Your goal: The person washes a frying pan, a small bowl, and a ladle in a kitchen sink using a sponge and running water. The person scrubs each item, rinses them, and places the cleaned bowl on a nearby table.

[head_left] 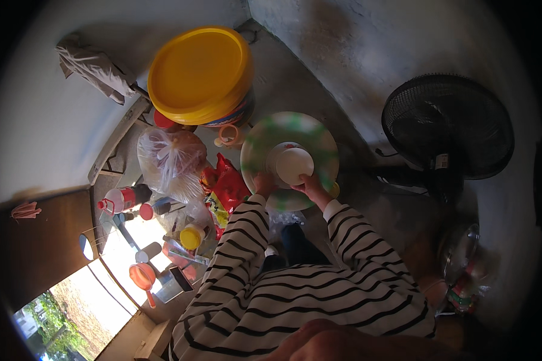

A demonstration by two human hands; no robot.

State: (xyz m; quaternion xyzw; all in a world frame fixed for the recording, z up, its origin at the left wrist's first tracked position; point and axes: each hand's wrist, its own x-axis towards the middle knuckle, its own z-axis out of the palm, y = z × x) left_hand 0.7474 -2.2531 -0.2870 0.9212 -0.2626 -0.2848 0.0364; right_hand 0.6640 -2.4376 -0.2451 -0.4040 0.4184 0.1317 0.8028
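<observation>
Before me is a large round, basin-like plastic piece (318, 135) with blurred green patches on a pale ground. Over its middle is a white bowl (294, 167); a second pale rim with a small red motif (291, 145) shows just behind it. My right hand (310, 187) grips the white bowl at its lower right edge, thumb on the rim. My left hand (265, 184) is at the lower left of the bowls, its fingers partly hidden, so its hold is unclear.
Left of my hands stand a red snack bag (230, 185), a tied plastic bag (174, 158), a drink bottle (124, 198), a yellow-lidded jar (191, 237) and an orange ladle (142, 276). A yellow-lidded bucket (201, 74) stands beyond. On the right is a black fan (449, 126).
</observation>
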